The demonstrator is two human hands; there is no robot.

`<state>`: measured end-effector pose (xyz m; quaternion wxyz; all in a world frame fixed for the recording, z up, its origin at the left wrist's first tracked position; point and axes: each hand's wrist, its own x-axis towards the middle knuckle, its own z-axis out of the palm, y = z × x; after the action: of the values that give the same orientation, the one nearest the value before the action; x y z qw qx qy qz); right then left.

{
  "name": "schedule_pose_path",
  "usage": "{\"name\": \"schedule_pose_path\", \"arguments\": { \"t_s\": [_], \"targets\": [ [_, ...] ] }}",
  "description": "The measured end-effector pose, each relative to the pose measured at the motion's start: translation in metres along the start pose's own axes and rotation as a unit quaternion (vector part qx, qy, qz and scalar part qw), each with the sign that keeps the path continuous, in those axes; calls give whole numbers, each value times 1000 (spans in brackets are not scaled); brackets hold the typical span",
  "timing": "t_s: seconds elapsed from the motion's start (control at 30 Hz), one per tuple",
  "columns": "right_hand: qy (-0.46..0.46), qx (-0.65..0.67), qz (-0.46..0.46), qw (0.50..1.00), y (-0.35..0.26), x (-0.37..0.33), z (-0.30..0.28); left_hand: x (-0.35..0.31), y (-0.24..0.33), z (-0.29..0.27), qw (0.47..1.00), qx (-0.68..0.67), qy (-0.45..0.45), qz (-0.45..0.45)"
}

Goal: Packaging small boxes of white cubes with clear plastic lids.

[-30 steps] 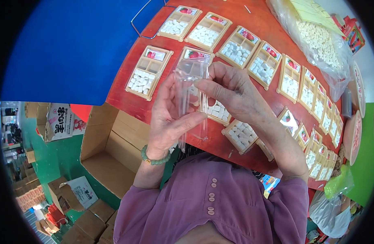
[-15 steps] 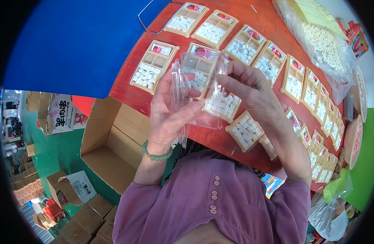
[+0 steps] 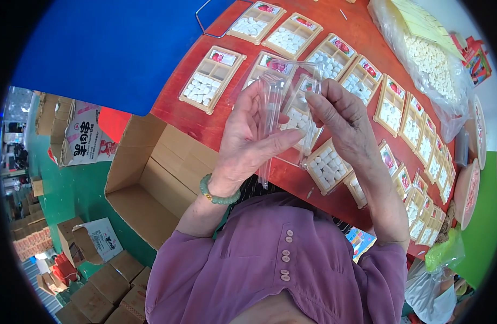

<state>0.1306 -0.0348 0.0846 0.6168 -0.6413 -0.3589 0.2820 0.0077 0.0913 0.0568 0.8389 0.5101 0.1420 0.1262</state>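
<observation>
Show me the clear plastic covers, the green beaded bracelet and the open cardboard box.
Clear plastic covers (image 3: 270, 103): head view, on the upper part of the upright plastic.
Green beaded bracelet (image 3: 220, 200): head view, on the beads nearest the sleeve.
Open cardboard box (image 3: 179, 154): head view, on its inner wall.

One tray (image 3: 264, 64) is partly hidden by the left hand (image 3: 245, 137). The blue board (image 3: 108, 56) is cut off by the upper edge. How many clear covers (image 3: 271, 102) are held cannot be told.

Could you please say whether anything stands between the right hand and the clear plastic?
Nothing visible: the right hand pinches the clear plastic at its right edge; the left hand holds its left side.
</observation>
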Motion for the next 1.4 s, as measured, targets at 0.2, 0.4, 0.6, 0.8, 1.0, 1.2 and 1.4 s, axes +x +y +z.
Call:
{"name": "schedule_pose_path", "arguments": {
  "t_s": [0.2, 0.4, 0.6, 0.8, 1.0, 1.2, 1.4],
  "targets": [
    [18, -41, -61, 997, 4, -2, 14, -5, -3, 10, 997, -7, -3, 79],
    [-60, 123, 42, 990, 2, -13, 9, -10, -3, 9, 997, -24, -14, 77],
    [-53, 61, 73, 994, 4, -30, 3, -17, -7, 6, 996, 39, 4, 81],
    [-59, 80, 49, 994, 8, -41, -5, -25, 1, 15, 999, 12, 17, 46],
    [-71, 55, 55, 994, 6, -52, -7, -23, -2, 24, 998, -16, -11, 61],
    [-75, 79, 42, 993, 2, -64, -5, -23, -3, 35, 998, -32, -35, 36],
    [-50, 76, 14, 996, 12, -70, -2, -23, -5, 39, 999, -28, -31, 11]
  ]
}}
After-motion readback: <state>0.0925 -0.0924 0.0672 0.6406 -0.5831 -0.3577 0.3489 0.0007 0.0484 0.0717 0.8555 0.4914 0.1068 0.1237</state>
